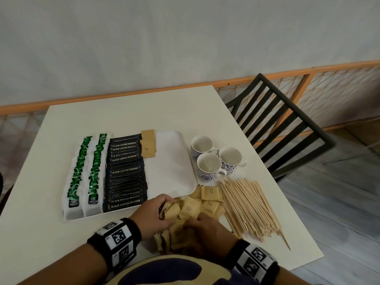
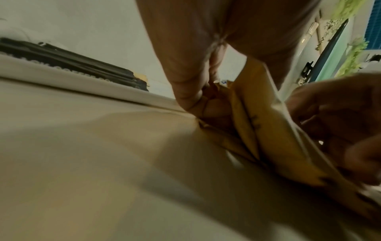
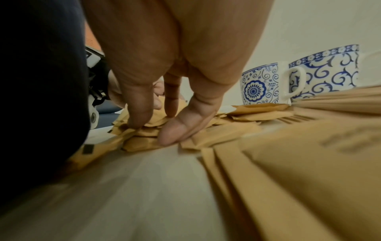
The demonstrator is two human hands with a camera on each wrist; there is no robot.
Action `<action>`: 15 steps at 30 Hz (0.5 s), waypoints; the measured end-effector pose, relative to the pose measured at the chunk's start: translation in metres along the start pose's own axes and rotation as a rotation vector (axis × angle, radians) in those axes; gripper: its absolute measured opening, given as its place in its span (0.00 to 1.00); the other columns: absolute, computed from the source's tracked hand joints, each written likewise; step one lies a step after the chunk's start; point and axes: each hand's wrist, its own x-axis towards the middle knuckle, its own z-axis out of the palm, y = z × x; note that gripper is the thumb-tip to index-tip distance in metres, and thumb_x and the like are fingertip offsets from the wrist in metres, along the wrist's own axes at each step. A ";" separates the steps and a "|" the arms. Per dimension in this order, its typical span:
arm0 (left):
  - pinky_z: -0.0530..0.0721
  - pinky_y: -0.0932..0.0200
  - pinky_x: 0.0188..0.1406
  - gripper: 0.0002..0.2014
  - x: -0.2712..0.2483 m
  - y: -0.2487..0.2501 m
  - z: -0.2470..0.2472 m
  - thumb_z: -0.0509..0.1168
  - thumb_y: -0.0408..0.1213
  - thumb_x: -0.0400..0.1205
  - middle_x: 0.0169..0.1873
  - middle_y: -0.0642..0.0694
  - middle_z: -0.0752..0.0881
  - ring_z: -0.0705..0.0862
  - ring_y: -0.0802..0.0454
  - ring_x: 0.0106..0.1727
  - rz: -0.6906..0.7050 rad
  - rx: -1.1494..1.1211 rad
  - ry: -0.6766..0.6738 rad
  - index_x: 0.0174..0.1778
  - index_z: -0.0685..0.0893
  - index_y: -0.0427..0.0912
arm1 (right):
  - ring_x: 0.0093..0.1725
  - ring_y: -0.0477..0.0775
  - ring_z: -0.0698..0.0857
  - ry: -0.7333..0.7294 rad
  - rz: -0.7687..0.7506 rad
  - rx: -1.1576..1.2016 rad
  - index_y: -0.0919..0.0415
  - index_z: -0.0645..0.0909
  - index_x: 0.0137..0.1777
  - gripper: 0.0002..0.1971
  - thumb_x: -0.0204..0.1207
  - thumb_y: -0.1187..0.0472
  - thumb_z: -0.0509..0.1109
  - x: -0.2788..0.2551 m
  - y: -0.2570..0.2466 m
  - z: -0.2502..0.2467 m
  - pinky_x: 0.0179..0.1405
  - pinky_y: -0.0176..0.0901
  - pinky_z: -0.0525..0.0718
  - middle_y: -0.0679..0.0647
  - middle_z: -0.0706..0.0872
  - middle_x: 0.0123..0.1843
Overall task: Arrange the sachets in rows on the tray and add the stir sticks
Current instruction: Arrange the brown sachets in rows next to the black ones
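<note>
A white tray [image 1: 172,161] holds two rows of green tea sachets [image 1: 82,171], one row of black coffee sachets [image 1: 125,171] and two brown sugar sachets [image 1: 148,145] at its far end; its right part is bare. Loose brown sugar sachets [image 1: 207,204] are heaped on the table in front of the tray. My left hand [image 1: 158,208] grips a small stack of them [image 2: 268,130], fingers curled. My right hand [image 1: 205,225] is beside it, thumb and fingertips [image 3: 177,130] pinching sachets [image 3: 226,130] in the heap. Wooden stir sticks [image 1: 248,208] lie in a pile to the right.
Three blue-patterned cups [image 1: 207,165] stand right of the tray, behind the stir sticks. A black slatted chair [image 1: 287,124] is at the table's right side. The table's front edge runs close to my body.
</note>
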 end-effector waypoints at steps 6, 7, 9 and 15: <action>0.81 0.65 0.40 0.16 -0.009 0.011 -0.022 0.71 0.33 0.71 0.38 0.50 0.85 0.83 0.60 0.39 0.056 0.029 0.056 0.49 0.77 0.55 | 0.62 0.58 0.79 -0.017 -0.047 -0.017 0.48 0.76 0.71 0.22 0.78 0.47 0.66 0.004 0.002 -0.004 0.62 0.47 0.81 0.56 0.77 0.66; 0.80 0.63 0.40 0.15 -0.011 0.012 -0.028 0.71 0.34 0.72 0.38 0.50 0.84 0.82 0.59 0.38 0.058 0.008 0.058 0.49 0.76 0.55 | 0.61 0.58 0.79 -0.024 -0.051 -0.022 0.48 0.77 0.70 0.21 0.77 0.48 0.67 0.005 0.003 -0.004 0.61 0.48 0.81 0.56 0.77 0.65; 0.82 0.59 0.43 0.15 -0.016 0.011 -0.040 0.71 0.38 0.71 0.39 0.49 0.84 0.82 0.59 0.39 0.047 -0.063 0.054 0.49 0.76 0.57 | 0.59 0.57 0.80 -0.032 -0.059 -0.034 0.48 0.79 0.68 0.18 0.78 0.50 0.68 0.007 0.004 -0.006 0.59 0.48 0.81 0.56 0.79 0.63; 0.82 0.56 0.45 0.21 -0.021 0.009 -0.061 0.71 0.46 0.66 0.37 0.51 0.84 0.82 0.57 0.40 0.021 -0.311 0.049 0.53 0.76 0.46 | 0.46 0.44 0.79 0.095 -0.029 0.063 0.50 0.82 0.58 0.17 0.79 0.39 0.65 0.019 -0.024 -0.054 0.41 0.32 0.73 0.46 0.83 0.48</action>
